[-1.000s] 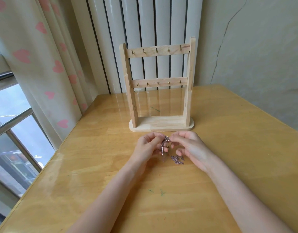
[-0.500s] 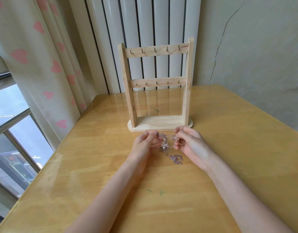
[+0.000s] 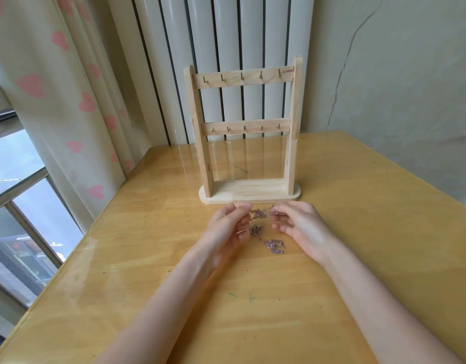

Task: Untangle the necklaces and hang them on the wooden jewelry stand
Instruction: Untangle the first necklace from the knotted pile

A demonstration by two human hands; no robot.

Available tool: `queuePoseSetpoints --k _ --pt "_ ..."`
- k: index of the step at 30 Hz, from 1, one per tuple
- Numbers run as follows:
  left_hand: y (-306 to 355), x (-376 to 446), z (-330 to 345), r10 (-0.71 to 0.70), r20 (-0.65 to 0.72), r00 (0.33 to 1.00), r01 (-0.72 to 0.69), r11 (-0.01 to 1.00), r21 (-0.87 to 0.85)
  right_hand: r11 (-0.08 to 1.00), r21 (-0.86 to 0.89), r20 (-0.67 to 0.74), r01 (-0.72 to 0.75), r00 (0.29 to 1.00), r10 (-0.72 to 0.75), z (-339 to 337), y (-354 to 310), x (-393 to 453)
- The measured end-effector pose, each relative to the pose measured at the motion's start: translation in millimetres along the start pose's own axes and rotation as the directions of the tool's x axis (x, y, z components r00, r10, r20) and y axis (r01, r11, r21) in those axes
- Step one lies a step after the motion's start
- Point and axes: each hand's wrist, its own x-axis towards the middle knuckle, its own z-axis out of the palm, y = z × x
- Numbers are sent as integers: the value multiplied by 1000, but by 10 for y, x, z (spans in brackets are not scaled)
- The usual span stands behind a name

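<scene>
A tangle of thin pinkish-silver necklaces [image 3: 260,227] stretches between my two hands just in front of the wooden jewelry stand [image 3: 246,132]. My left hand [image 3: 228,229] pinches the chain near its upper left end. My right hand [image 3: 300,227] pinches the other end at its fingertips. A small knotted clump hangs between the hands, and a loose bunch of chain [image 3: 275,245] lies on the table below. The stand has two crossbars with several small brass hooks, all bare.
The yellow wooden table [image 3: 252,298] reaches to a wall and a white radiator [image 3: 226,48] behind the stand. A heart-patterned curtain [image 3: 55,101] and a window [image 3: 13,206] are at the left. The table's left edge runs diagonally near the window.
My hands have drawn apart sideways, spreading the chain out between them. More of the tangle now hangs open, with the loose bunch still on the table.
</scene>
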Motion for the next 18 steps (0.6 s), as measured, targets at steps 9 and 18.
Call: queuePoseSetpoints --k 9,18 --pt "-64 -11 1 129 -70 989 -91 910 404 928 343 207 -147 975 78 38 -34 -25" --pt "-86 -25 -7 50 38 998 -59 943 326 947 303 94 -110 992 86 2 -22 -23"
